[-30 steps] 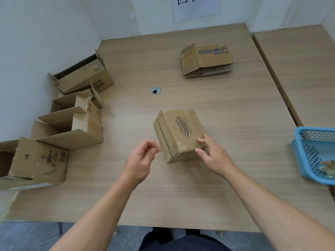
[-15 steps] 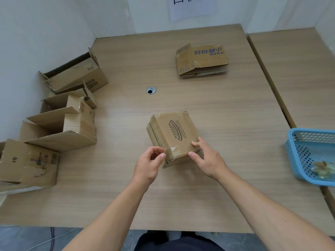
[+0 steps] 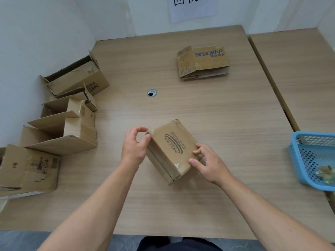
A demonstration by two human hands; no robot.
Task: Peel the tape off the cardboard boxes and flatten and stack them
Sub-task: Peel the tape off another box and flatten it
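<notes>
Right now, looking down from my head, the sealed box (image 3: 172, 149) sits tilted on the pale wood table (image 3: 217, 115) in front of me. My left hand (image 3: 135, 147) curls thumb and forefinger together at its far left corner, pinching what looks like a lifted tape end (image 3: 151, 132), though it is small. My right hand (image 3: 208, 163) grips the box's near right edge. Flattened boxes (image 3: 203, 62) lie stacked far across. Open boxes (image 3: 72, 82) line the white wall (image 3: 36, 42) on the left. A blue basket (image 3: 311, 156) stands at the right, beside a second table (image 3: 299, 69).
</notes>
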